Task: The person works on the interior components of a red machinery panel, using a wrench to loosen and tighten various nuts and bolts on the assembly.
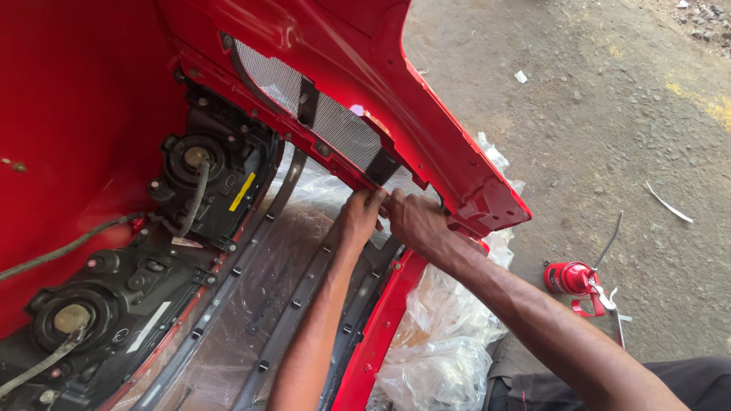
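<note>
I am fitting the mesh grille (335,125) inside the upturned red bumper (426,144), my left hand (358,221) and right hand (411,221) both pinching its lower edge by the black bracket (381,164); next, I judge, comes firm, even pressing.

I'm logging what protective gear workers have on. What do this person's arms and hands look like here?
Both arms are bare up to the frame's edge: no sleeves show. The left hand and right hand wear no gloves, and no rings, watch or wristband can be seen. The arms are lean. At the lower right is dark cloth, apparently the person's clothing.
</note>
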